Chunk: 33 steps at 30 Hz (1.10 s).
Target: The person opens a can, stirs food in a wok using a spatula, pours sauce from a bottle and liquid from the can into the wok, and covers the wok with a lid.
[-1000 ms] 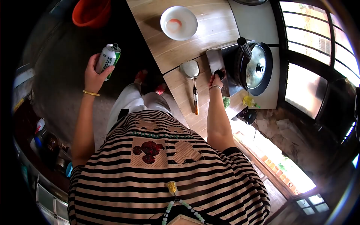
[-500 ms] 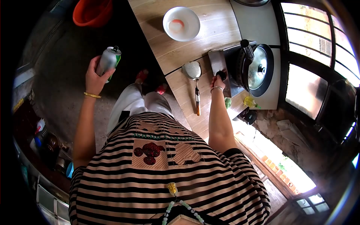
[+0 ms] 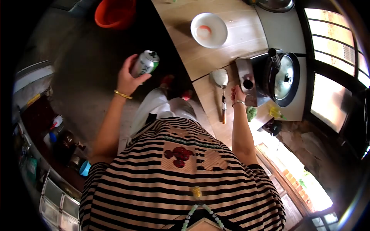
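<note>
My left hand [image 3: 129,79] is wrapped around a silver and green drink can [image 3: 147,61], held tilted above the dark floor, its top facing away from me. The can's opened top shows a dark hole. My right hand [image 3: 238,94] is beside the steel front of a gas stove [image 3: 246,71], just below its black knob [image 3: 248,84] and apart from it. Its fingers are loosely curled, with nothing visible in them. On the burner stands a black pan [image 3: 293,96] with a glass lid [image 3: 283,77]. A spatula [image 3: 224,98] with a wooden handle lies left of the stove.
A white bowl [image 3: 221,40] with a reddish mark inside stands on the wood-look counter [image 3: 185,38]. An orange basin [image 3: 106,15] is at the far left. A yellow bottle [image 3: 275,112] and a green item [image 3: 251,113] sit near the stove. Barred windows [image 3: 327,65] are at right.
My right hand has let go of the stove knob and drawn slightly back toward me. My left hand still holds the can, now closer to my legs. The whole view has shifted.
</note>
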Available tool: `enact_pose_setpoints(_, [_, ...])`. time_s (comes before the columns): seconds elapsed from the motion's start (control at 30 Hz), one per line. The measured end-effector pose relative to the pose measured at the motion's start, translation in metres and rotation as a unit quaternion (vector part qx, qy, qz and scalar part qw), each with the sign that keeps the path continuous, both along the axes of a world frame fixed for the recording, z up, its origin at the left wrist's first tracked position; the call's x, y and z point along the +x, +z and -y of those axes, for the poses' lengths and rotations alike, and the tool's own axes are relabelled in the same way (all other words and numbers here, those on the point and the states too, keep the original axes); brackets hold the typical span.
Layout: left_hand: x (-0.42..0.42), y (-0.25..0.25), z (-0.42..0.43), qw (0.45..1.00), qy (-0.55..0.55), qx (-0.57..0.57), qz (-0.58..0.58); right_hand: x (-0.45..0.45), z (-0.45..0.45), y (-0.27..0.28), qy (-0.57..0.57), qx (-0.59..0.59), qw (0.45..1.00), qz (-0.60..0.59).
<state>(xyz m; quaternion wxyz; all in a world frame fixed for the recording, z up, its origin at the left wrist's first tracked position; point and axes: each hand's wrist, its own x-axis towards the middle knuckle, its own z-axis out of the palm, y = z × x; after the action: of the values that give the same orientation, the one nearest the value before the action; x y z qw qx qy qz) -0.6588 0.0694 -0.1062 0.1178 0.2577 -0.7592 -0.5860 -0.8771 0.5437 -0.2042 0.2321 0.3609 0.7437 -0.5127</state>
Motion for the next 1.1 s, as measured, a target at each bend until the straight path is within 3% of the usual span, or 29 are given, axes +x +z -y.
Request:
enact_pose_setpoints(0.1, [-0.003,-0.001,-0.010,0.994,-0.027,0.108,-0.004,0.031,0.039,0.016,0.142,0.004,0.990,-0.014])
enact_pose_setpoints(0.2, [-0.009,0.008,-0.022,0.996,-0.066,0.052,-0.004,0.063,0.061,-0.001,0.292,0.009,0.956,-0.023])
enact_pose_setpoints(0.23, [-0.010,0.012,-0.028,0.996,-0.078,0.030,0.015,0.072,0.079,0.024,0.348,0.009,0.937,-0.028])
enact_pose_setpoints(0.27, [-0.005,-0.006,-0.031,0.994,-0.071,0.080,0.021,0.084,0.082,0.020,0.359,-0.048,0.932,-0.023])
enact_pose_setpoints(0.3, [-0.007,0.003,-0.037,0.995,-0.082,0.048,0.023,0.094,0.084,0.020,0.404,-0.043,0.912,-0.052])
enact_pose_setpoints(0.43, [0.003,0.019,-0.058,0.995,-0.095,-0.024,0.029,0.091,0.081,0.031,0.346,-0.033,0.936,-0.047])
enact_pose_setpoints(0.57, [0.029,0.012,-0.081,0.994,-0.085,-0.052,0.034,0.033,0.025,0.008,0.157,-0.013,0.985,-0.069])
enact_pose_setpoints(0.7, [0.065,0.005,-0.115,0.997,-0.073,-0.031,0.016,-0.014,-0.019,-0.002,0.171,0.048,0.980,-0.091])
enact_pose_setpoints(0.77, [0.084,0.003,-0.136,1.000,-0.027,-0.004,0.014,-0.032,-0.032,-0.006,0.171,0.022,0.983,-0.054])
enact_pose_setpoints(0.83, [0.103,0.002,-0.147,0.999,0.002,0.038,0.021,-0.021,-0.018,-0.001,0.067,0.033,0.978,-0.196])
enact_pose_setpoints(0.87, [0.112,0.000,-0.152,0.999,0.015,0.034,0.027,-0.029,-0.024,-0.008,0.081,-0.012,0.984,-0.161])
enact_pose_setpoints(0.97, [0.139,-0.006,-0.161,0.998,0.043,0.014,0.045,-0.017,-0.011,0.014,0.094,0.002,0.987,-0.129])
enact_pose_setpoints(1.1, [0.157,-0.007,-0.162,0.996,0.066,0.006,0.062,-0.014,-0.021,-0.010,0.066,-0.024,0.995,-0.072])
